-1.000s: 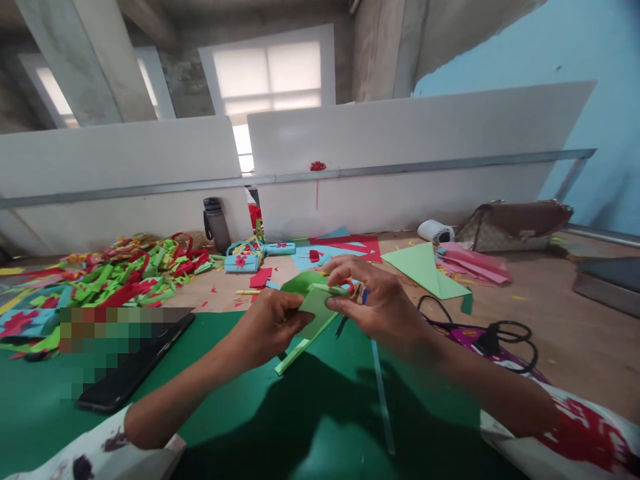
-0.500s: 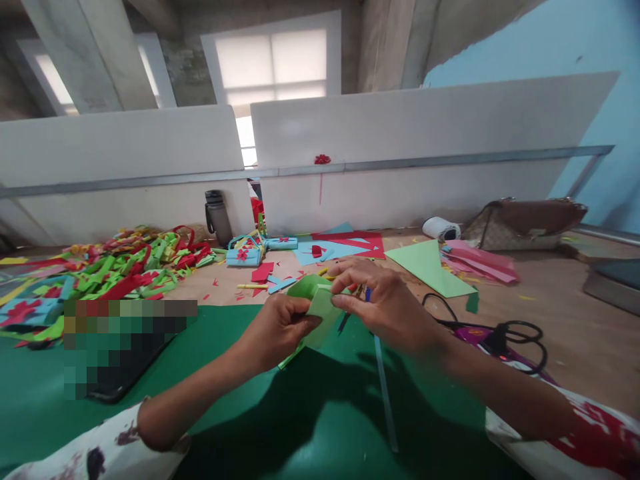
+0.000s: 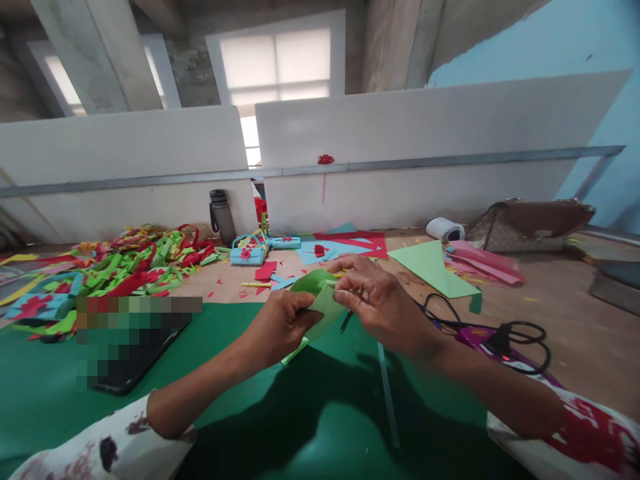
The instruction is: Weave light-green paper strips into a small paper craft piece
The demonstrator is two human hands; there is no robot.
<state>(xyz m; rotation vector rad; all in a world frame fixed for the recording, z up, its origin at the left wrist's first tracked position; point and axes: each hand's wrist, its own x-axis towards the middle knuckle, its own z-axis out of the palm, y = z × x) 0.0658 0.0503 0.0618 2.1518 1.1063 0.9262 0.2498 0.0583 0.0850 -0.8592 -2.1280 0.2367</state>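
A folded piece of light green paper [image 3: 325, 305] is held up between my two hands, over the green mat [image 3: 320, 427]. My left hand [image 3: 283, 323] pinches its left side between thumb and fingers. At its upper right edge my right hand [image 3: 377, 300] is closed, thumb against fingertips. Dark scissor-like tips [image 3: 345, 321] show just below the right hand; the rest of that tool is hidden. A clear glue stick [image 3: 387, 393] lies on the mat under my right hand.
A phone [image 3: 140, 353] lies at left, beside a heap of coloured paper strips [image 3: 150, 260]. Small blue paper bags [image 3: 247, 253] and a bottle [image 3: 222, 217] stand behind. At right are a green sheet [image 3: 430, 267], a purple power strip [image 3: 475, 337] with cables, and a handbag [image 3: 540, 223].
The view has shifted slightly. Both hands keep hold of the green paper, and the right fingers have moved a little along its upper edge.
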